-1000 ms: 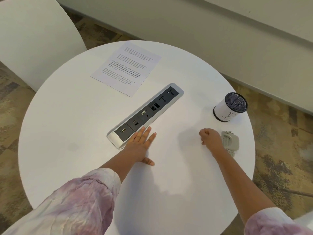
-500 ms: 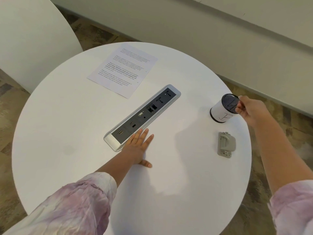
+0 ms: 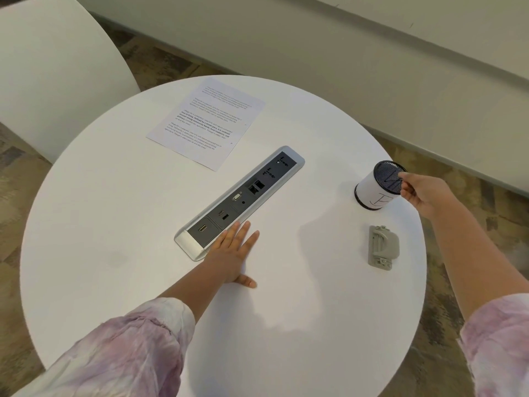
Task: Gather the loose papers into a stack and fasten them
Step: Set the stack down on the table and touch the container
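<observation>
A printed white sheet of paper lies flat on the round, smooth white worktop, just beyond the far end of the long silver power strip with its dark socket panel. The left hand rests flat with fingers spread, touching the strip's near end. The right hand pinches the rim of a black mesh cup wrapped in white paper, right of the strip. A grey plastic stapler lies nearer.

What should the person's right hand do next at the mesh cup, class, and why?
Probably dip its fingers into the mesh cup for a fastener. The right hand is at the cup's rim, the papers lie unfastened across the table, and the left hand rests flat. What the cup holds is not visible.
</observation>
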Available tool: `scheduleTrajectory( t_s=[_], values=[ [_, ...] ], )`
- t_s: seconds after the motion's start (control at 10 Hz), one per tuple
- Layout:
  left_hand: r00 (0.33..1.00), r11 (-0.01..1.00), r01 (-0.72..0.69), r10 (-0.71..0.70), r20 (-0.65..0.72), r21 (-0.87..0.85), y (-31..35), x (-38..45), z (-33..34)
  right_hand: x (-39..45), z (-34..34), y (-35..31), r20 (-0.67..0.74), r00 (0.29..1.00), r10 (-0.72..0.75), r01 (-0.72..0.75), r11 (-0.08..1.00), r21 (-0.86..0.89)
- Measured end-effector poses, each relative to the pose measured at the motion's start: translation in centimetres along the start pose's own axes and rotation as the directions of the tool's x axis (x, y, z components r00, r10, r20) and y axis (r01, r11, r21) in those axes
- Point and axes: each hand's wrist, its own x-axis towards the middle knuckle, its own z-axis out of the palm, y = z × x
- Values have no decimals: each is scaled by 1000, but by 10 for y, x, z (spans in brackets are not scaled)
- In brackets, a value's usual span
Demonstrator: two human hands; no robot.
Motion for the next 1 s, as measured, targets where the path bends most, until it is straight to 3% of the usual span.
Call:
scheduleTrajectory(
  t_s=[0.1, 0.3, 0.4, 0.6, 0.8, 1.0],
  values=[
    [1000, 1000, -3, 3, -7, -4, 0, 1, 1, 0, -2, -1, -19, 999, -28, 28, 1000, 13],
    [999, 1000, -8, 9, -33, 17, -2, 3, 5, -21, 9, 9, 19, 968, -249, 249, 954, -168],
    [999, 1000, -13, 13, -38, 7, -3, 3, 8, -42, 25, 29, 114, 939, -325, 344, 900, -268],
    [999, 1000, -31, 31, -38, -6, -3, 2, 6, -89, 67, 98, 259, 909, -326, 416, 720, -555],
    [989, 993, -116, 118, -91, 34, -6, -9, -3, -148, 108, 151, 344, 890, -300, 449, 708, -544],
    [943, 982, -153, 178, -282, 109, -47, -35, -7, -190, 144, 166, 323, 883, -342, 470, 665, -580]
  ],
)
